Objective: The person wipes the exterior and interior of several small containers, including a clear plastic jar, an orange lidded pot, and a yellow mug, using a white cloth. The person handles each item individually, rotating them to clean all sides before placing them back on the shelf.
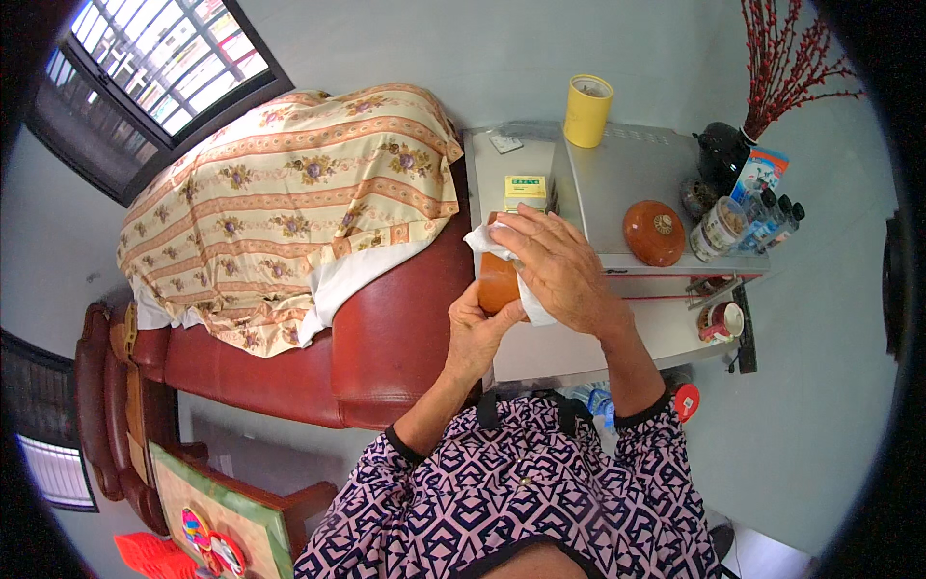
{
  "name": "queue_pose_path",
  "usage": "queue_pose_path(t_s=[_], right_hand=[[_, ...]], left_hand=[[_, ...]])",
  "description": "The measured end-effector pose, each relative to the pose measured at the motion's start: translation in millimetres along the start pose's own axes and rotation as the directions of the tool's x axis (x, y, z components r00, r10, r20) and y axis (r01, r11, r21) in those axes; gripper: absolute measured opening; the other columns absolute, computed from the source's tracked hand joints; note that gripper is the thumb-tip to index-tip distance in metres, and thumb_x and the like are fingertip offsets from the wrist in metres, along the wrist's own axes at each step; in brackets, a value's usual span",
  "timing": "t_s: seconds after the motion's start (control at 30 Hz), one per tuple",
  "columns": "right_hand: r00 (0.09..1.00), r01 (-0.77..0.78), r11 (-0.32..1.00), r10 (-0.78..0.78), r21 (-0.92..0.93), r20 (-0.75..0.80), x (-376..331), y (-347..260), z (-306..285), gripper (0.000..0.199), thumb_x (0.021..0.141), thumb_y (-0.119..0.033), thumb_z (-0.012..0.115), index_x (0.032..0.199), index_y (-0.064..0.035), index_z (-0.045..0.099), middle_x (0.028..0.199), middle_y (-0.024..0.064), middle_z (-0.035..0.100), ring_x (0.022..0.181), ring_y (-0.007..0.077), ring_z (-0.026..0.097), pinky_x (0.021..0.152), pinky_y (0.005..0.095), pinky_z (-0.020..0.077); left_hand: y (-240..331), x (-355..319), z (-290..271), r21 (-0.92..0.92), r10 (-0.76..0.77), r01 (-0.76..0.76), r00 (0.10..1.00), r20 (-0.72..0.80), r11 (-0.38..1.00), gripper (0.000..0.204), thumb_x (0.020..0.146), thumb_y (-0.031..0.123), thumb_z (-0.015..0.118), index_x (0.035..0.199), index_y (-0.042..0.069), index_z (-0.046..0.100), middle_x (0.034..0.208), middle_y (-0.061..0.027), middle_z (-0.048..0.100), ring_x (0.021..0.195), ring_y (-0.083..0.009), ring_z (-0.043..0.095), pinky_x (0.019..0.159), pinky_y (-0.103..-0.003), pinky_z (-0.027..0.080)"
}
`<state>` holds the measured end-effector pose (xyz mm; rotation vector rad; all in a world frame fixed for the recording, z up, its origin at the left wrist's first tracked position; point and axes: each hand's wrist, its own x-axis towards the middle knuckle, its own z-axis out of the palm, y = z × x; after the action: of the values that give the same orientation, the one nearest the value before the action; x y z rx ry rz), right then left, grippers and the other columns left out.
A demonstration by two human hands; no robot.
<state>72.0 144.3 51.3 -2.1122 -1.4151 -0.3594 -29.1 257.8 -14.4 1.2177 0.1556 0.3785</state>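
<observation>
My left hand (476, 333) grips a round orange-brown pot (497, 281) from below and from its near side. Over its top and right side lies my right hand (561, 267), closed on a white tissue (536, 305) that is pressed against the pot. Much of the pot is hidden by the tissue and my fingers. On the grey cabinet to the right lies a round orange-brown lid (653, 234) with a pale knob, apart from both hands. Just beyond the pot stands a small yellow-and-white box (525, 191).
A yellow canister (587, 111) stands at the cabinet's back. Right of the lid are a clear jar (719, 230), several small bottles (776, 228) and a black vase (721, 154) with red-berried stems. A mug (721, 321) sits lower. Left is a red sofa (386, 333) under floral cloth (289, 207).
</observation>
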Motion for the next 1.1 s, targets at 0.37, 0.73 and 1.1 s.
queue_pose_path(t_s=[0.37,0.73,1.1], right_hand=[[0.877,-0.467,0.484,0.148,0.740,0.456,-8.2,71.3,-11.6,0.026,0.088,-0.015,0.049,0.110,-0.0039,0.056,0.091,0.0082,0.060,0.083,0.0133,0.054,0.077,0.0270,0.0425],[0.980,0.129,0.949,-0.166,0.288,0.106,-7.3,30.4,23.3,0.023,0.081,-0.023,0.060,0.067,-0.0070,0.051,0.062,0.0077,0.052,0.060,0.0257,0.055,0.067,0.0398,0.0408],[0.952,0.105,0.994,-0.094,0.021,-0.292,-7.2,-14.7,22.4,0.030,0.077,-0.009,0.061,0.106,-0.0034,0.058,0.115,0.0092,0.055,0.112,0.0236,0.052,0.094,0.0384,0.0386]], left_hand=[[-10.9,-17.6,-10.0,0.288,0.154,-0.299,0.886,0.437,0.910,0.033,0.070,0.012,0.078,0.100,0.003,0.066,0.090,-0.0055,0.066,0.085,-0.0141,0.059,0.078,-0.028,0.044],[18.1,1.1,-8.5,0.443,-0.326,0.103,0.825,0.463,0.891,0.038,0.068,0.015,0.080,0.099,-0.001,0.064,0.092,-0.0065,0.068,0.085,-0.0112,0.062,0.079,-0.028,0.049],[4.8,-3.0,-20.6,0.285,0.034,-0.118,0.959,0.282,0.951,0.019,0.072,0.003,0.075,0.089,0.003,0.067,0.084,0.0019,0.067,0.076,-0.0054,0.059,0.069,-0.023,0.050]])
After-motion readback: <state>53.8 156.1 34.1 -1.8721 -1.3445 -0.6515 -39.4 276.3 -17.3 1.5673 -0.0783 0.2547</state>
